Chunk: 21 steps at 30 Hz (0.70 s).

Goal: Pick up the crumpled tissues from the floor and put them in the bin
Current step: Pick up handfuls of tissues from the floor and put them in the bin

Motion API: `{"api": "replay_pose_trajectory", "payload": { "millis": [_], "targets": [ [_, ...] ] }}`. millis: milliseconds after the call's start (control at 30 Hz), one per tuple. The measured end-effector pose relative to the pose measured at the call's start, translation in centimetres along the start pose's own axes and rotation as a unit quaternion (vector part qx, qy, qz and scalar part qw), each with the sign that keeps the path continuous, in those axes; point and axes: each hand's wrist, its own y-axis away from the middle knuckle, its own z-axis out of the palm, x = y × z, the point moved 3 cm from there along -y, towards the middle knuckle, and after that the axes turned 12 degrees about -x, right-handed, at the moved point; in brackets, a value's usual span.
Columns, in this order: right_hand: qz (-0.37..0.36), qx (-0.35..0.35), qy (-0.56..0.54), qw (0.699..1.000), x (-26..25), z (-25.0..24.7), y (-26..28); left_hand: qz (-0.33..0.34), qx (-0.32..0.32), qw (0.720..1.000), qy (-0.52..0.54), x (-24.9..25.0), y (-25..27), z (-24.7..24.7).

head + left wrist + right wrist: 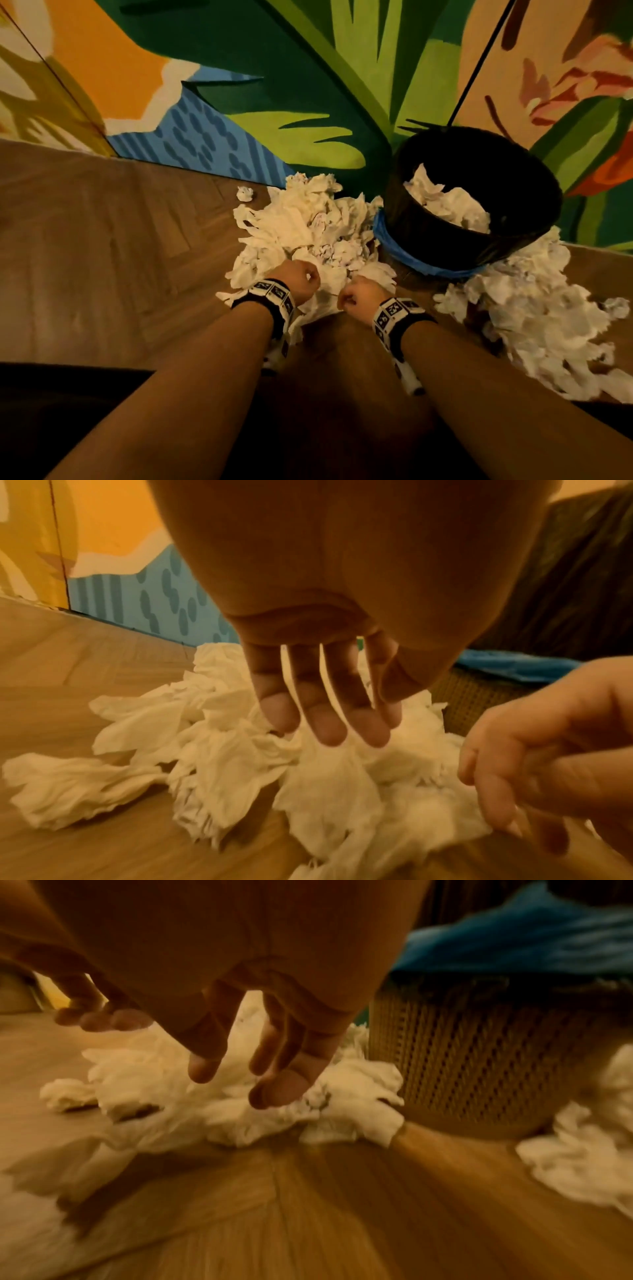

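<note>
A big heap of crumpled white tissues (308, 222) lies on the wooden floor left of the bin (507, 164), a woven basket with a black liner and a blue band. A few tissues (448, 205) sit inside it. Both hands reach down into the heap's near edge. My left hand (305, 279) hangs over the tissues (240, 750) with fingers (329, 723) straight and slightly spread, holding nothing. My right hand (359, 296) is close beside it; its thumb and fingers (281, 1091) stand apart, tips at the tissues (205, 1118), not closed on any.
A second spread of tissues (534, 308) runs from the bin's right side toward me. One small tissue ball (245, 193) lies apart near the painted wall (239, 102). The bin's woven side (479, 1056) stands just right of my right hand. Bare floor (102, 240) stretches left.
</note>
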Motion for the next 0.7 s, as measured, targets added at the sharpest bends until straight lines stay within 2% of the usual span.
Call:
{"api": "replay_pose_trajectory", "payload": {
  "millis": [100,200,300,433,600,700],
  "targets": [
    [0.032,-0.032,-0.047,0.998,1.0,2.8,-0.4,-0.015,-0.081,0.995,-0.048,-0.7,-0.7,1.8],
    [0.03,-0.051,-0.068,0.996,1.1,4.5,-0.5,-0.016,-0.147,0.987,-0.071,-0.9,-1.1,3.6],
    [0.031,-0.021,-0.102,0.994,0.8,4.9,-0.9,-0.013,-0.176,0.974,-0.14,-1.1,-1.4,4.8],
    [0.058,0.035,-0.205,0.976,1.1,4.5,-1.1,-0.052,-0.107,0.986,-0.118,-2.1,-1.5,4.0],
    [0.053,0.109,-0.295,0.948,2.9,3.8,0.0,-0.047,0.038,0.998,-0.027,-2.5,-0.9,2.5],
    [0.066,0.116,-0.316,0.939,4.0,3.8,0.4,-0.045,0.063,0.996,0.036,-2.8,-0.4,2.1]
  ]
}}
